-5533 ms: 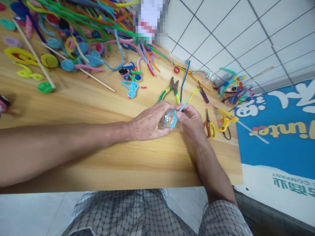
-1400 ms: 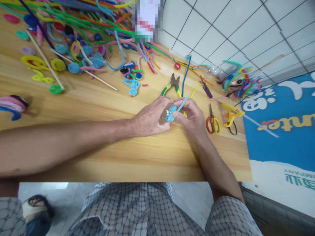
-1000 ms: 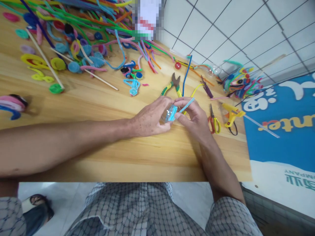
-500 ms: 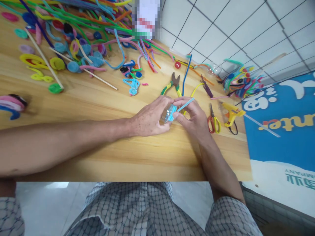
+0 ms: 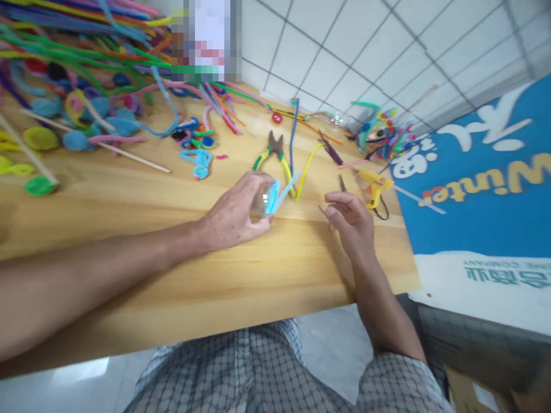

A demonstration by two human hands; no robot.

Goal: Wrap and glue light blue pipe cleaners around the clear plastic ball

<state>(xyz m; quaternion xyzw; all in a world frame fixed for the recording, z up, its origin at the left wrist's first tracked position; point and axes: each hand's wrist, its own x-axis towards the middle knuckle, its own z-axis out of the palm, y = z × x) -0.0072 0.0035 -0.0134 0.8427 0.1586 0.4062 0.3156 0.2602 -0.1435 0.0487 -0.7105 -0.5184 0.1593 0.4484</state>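
A person in a checked shirt (image 5: 215, 373) works at a wooden table (image 5: 193, 292), a clear rounded piece (image 5: 260, 201) in one hand.

The left hand (image 5: 232, 211) curls around the piece, which carries a light-blue strip (image 5: 272, 198) with one end sticking out; the right hand (image 5: 353, 222) is apart from it, a thin sliver (image 5: 322, 210) showing at its fingertips, its grip impossible to tell. A scissors blade (image 5: 342, 182) shows just behind the right hand. Farther off lie pliers (image 5: 276, 146), a yellow glue gun (image 5: 375, 184) and, at upper left, piled colorful stems (image 5: 86, 43).
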